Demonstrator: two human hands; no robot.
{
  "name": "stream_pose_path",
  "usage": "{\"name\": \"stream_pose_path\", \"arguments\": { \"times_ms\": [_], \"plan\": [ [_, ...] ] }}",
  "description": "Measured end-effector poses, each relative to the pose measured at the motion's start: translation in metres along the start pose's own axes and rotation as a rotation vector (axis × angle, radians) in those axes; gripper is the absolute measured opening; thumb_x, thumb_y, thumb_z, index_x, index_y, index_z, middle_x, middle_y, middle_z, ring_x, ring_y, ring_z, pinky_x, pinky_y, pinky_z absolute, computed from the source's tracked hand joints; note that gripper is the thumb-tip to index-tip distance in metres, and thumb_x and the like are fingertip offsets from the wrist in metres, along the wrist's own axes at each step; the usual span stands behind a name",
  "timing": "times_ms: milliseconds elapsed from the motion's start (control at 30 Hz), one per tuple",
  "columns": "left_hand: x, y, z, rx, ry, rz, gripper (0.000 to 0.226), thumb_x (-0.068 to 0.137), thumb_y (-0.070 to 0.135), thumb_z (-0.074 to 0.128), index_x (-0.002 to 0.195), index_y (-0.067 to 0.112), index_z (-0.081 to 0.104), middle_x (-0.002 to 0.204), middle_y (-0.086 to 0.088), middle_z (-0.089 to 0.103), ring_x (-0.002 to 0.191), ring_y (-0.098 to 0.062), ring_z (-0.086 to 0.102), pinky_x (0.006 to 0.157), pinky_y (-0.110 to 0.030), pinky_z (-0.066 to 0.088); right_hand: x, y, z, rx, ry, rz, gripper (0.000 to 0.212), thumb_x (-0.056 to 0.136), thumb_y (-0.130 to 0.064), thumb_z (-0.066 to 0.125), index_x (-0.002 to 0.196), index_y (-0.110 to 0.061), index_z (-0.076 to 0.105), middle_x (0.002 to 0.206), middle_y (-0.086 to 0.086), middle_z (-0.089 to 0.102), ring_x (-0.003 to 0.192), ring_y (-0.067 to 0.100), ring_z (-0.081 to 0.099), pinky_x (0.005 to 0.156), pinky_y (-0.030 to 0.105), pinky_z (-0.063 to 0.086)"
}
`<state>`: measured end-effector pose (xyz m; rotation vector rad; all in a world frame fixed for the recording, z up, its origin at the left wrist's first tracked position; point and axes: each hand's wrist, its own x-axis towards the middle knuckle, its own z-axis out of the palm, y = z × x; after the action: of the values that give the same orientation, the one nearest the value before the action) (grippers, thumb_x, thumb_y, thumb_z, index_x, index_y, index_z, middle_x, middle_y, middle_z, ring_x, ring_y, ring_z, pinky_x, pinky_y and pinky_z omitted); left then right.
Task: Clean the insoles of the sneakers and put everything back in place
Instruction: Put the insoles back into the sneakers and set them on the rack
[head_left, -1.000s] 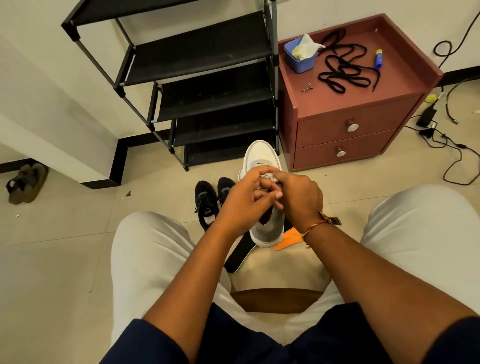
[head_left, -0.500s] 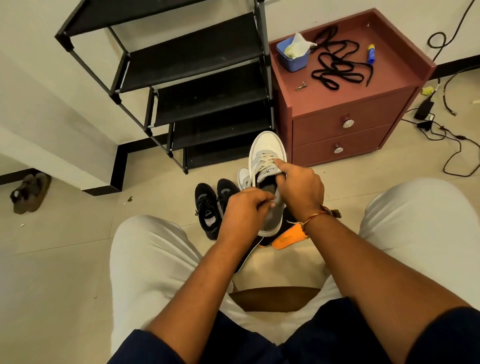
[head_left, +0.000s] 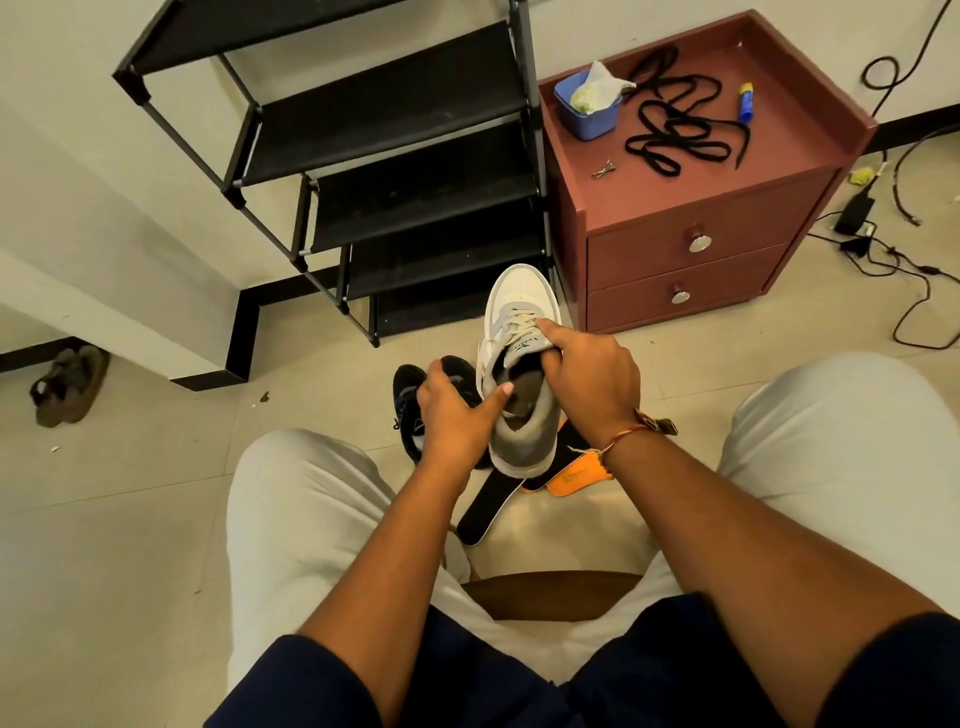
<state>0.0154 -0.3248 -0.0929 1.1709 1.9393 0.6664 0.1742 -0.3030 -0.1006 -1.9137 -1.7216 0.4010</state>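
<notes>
Grey sneaker (head_left: 515, 304) gripped by both hands: L hand (head_left: 457, 415) shifted from heel to side, R hand (head_left: 592, 382) still on tongue

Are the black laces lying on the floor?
No, the laces lie on top of the red cabinet, beside the blue tub.
</notes>
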Motion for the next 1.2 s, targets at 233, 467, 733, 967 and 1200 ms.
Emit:
{"name": "stream_pose_path", "arguments": {
  "times_ms": [233,467,733,967,1200],
  "plan": [
    [-0.002,-0.004,0.009,0.052,-0.226,-0.013,0.068,0.087,0.031,0.068,0.146,0.033,0.035,0.121,0.002,0.063,0.109,-0.021,0.062,0.090,-0.044,0.057,-0.012,-0.010,0.004,0.012,0.026,-0.146,0.037,0.101,-0.032,0.049,0.136,-0.035,0.059,0.097,0.004,0.074,0.081,0.028,0.068,0.063,0.030,0.050],
    [0.004,-0.004,0.007,0.171,-0.006,-0.062,0.037,0.099,0.014,0.045,0.135,0.023,0.052,0.114,-0.008,0.065,0.099,-0.032,0.064,0.086,-0.051,0.058,-0.002,-0.009,0.006,0.617,-0.196,0.082,0.049,0.090,-0.030,0.067,0.138,-0.031,0.055,0.114,-0.010,0.071,0.101,0.008,0.067,0.084,0.027,0.057],
    [0.001,-0.003,0.007,0.214,0.007,-0.055,0.031,0.102,0.023,0.044,0.130,0.018,0.054,0.115,-0.009,0.065,0.103,-0.031,0.062,0.088,-0.049,0.056,0.009,-0.014,-0.004,1.261,-0.333,0.510,0.027,0.092,-0.017,0.067,0.119,-0.012,0.066,0.111,0.005,0.073,0.098,0.011,0.068,0.070,0.021,0.052],
    [-0.002,-0.004,0.011,0.272,-0.030,-0.088,0.025,0.102,0.022,0.046,0.125,0.017,0.055,0.111,-0.009,0.064,0.101,-0.030,0.062,0.088,-0.049,0.056,0.017,-0.015,-0.019,1.523,-0.249,0.633,0.030,0.093,-0.018,0.068,0.122,-0.011,0.064,0.103,0.002,0.074,0.092,0.009,0.068,0.074,0.025,0.053],
    [0.001,-0.001,0.002,0.200,0.013,-0.200,0.031,0.098,0.027,0.047,0.125,0.014,0.056,0.118,-0.014,0.064,0.103,-0.037,0.062,0.088,-0.052,0.056,-0.002,-0.035,-0.038,1.187,-0.645,0.148,0.019,0.103,-0.013,0.050,0.120,-0.010,0.056,0.105,0.007,0.075,0.103,0.018,0.070,0.084,0.028,0.053]
  ]
}}
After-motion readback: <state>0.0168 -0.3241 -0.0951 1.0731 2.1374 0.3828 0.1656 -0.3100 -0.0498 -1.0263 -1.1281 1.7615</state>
